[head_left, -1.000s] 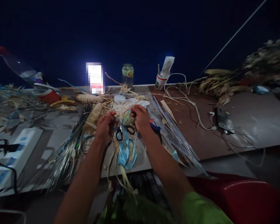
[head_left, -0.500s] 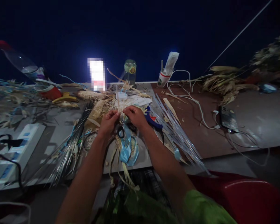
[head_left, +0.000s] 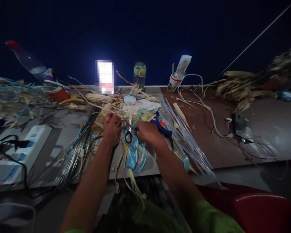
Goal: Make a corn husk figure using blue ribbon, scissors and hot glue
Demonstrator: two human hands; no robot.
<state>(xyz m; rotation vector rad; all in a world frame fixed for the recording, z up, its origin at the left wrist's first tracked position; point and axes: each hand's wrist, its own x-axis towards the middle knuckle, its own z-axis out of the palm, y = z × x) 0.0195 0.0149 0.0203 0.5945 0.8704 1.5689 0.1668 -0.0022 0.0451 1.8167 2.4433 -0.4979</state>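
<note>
My left hand (head_left: 112, 127) is closed, its fingers curled round what looks like a pale strip of dried corn husk (head_left: 91, 103) that runs up and to the left. My right hand (head_left: 147, 132) is closed at the scissors (head_left: 128, 137), its fingertips on one black handle while the other loop shows free. Just below the hands lies a crumpled light-blue ribbon (head_left: 133, 158). A blue glue gun (head_left: 161, 125) with an orange-red trigger rests to the right of my right hand.
Clear glue sticks or rods (head_left: 189, 136) lie right; thin wires (head_left: 75, 155) lie left. Behind are a corncob (head_left: 99, 98), a white lid-like disc (head_left: 130, 100), a lit screen (head_left: 106, 77) and a bottle (head_left: 139, 76). A power strip (head_left: 29, 152) sits far left, a phone (head_left: 242, 127) far right.
My hands have parted from a pinch together over the pale fibres. My right hand has come down to the scissors; my left has drawn slightly back with the husk strip. The view shifted slightly.
</note>
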